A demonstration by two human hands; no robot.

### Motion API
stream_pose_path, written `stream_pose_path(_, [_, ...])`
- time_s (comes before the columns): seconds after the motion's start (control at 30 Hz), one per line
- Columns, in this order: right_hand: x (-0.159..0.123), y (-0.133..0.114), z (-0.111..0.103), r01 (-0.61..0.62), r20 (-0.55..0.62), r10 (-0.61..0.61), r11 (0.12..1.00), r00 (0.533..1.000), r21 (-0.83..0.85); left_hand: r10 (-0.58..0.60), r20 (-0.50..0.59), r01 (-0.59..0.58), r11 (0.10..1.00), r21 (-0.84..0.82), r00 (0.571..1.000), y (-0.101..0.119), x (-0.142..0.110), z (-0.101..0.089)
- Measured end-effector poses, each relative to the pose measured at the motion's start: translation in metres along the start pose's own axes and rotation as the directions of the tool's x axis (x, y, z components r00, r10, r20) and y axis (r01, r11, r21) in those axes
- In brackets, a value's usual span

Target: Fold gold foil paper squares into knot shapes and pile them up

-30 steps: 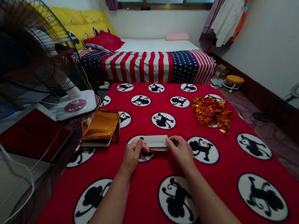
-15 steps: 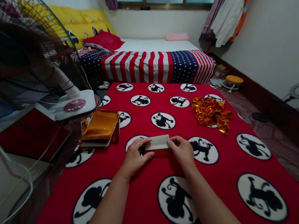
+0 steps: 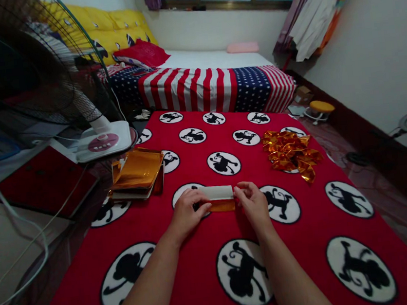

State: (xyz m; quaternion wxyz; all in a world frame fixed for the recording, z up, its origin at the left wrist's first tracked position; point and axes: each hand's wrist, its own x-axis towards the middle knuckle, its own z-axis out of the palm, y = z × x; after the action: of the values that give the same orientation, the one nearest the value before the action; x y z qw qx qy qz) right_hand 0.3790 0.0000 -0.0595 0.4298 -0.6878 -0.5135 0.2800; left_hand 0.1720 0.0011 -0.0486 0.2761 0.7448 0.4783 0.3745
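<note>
Pinching left hand (image 3: 187,213): thumb and fingers closed on the left end of the folded paper (image 3: 217,193), fingers over its pale face, thumb at the lower side.
Right hand (image 3: 254,206): thumb and index drawn close together at the right end of the paper; cannot tell whether they grip it or only touch its edge.
Folded paper: between the two hands, long side running left to right, low over the cloth; pale strip on the far side, shiny orange-gold strip on the near side.
Monkey-print cloth (image 3: 190,166): red, with white ovals and black monkey figures, under both hands.
Gold sheets (image 3: 137,167): loose stack, beyond and left of the left hand, edges uneven.
Folded gold pieces (image 3: 289,150): shiny heap on the cloth, beyond and right of the right hand.
Fan base (image 3: 104,139): white and pink, beyond the gold sheets.
Bed (image 3: 199,87): far side, striped and starred cover.
</note>
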Motion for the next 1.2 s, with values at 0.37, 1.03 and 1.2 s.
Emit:
stream_pose_path(0.37, [-0.007, 0.003, -0.005, 0.098, 0.018, -0.101, 0.988, 0.995, 0.123, -0.083, -0.095, 0.097, 0.983, 0.155, 0.992, -0.004, 0.002, 0.012])
stream_pose_path(1.03, [-0.024, -0.016, -0.009, -0.300, 0.395, 0.225, 0.944, 0.891, 0.139, 0.251, 0.259, -0.339, 0.856, 0.390, 0.933, 0.015, 0.000, -0.004])
stream_pose_path(1.2, [-0.034, -0.016, -0.027, 0.041, 0.127, -0.020, 0.986, 0.992, -0.164, 0.278, 0.314, -0.362, 0.898, 0.251, 0.908, 0.013, -0.006, -0.006])
